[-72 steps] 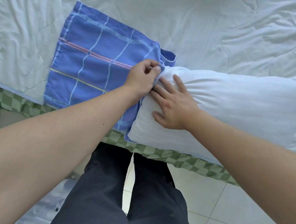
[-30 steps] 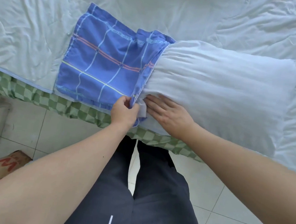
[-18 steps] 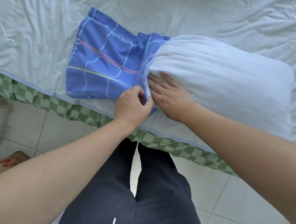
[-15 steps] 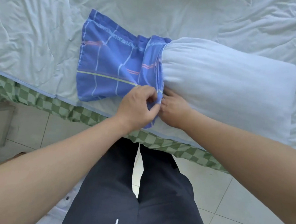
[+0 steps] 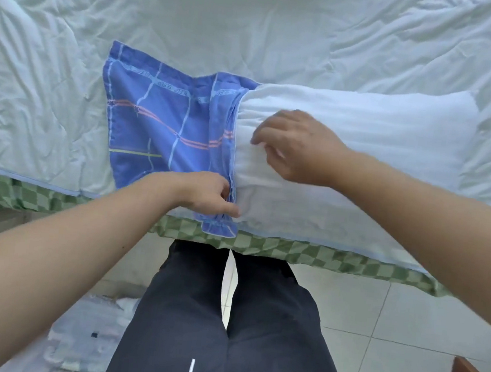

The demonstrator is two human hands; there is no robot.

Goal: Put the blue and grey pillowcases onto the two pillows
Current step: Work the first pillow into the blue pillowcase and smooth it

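Here the blue pillowcase (image 5: 160, 122) lies flat on the bed (image 5: 255, 20), its closed end toward nine o'clock and its bunched mouth toward three o'clock, where it has swallowed just the left end of the white pillow (image 5: 380, 133). The pillow stretches away toward three o'clock along the near edge of the bed, most of it bare.

The left hand (image 5: 207, 192) sits at the six o'clock corner of the mouth, fingers pinched shut on the gathered blue hem. That grip probably anchors the opening so the fabric cannot slide back while the stuffing is worked in.

The right hand (image 5: 297, 145) is over the pillow just at three o'clock of the hem, fingers curled down into the white cover. Whether it has pinched a fold or only presses, I cannot tell. Its place suggests it is there to squash the filling and feed it toward nine o'clock into the case.

Laying both pieces flat near the bed's edge lets the mattress carry the weight and keeps the seam within easy reach of the standing person.

The job looks early: one pillow barely started. No grey pillowcase or second pillow is in view.
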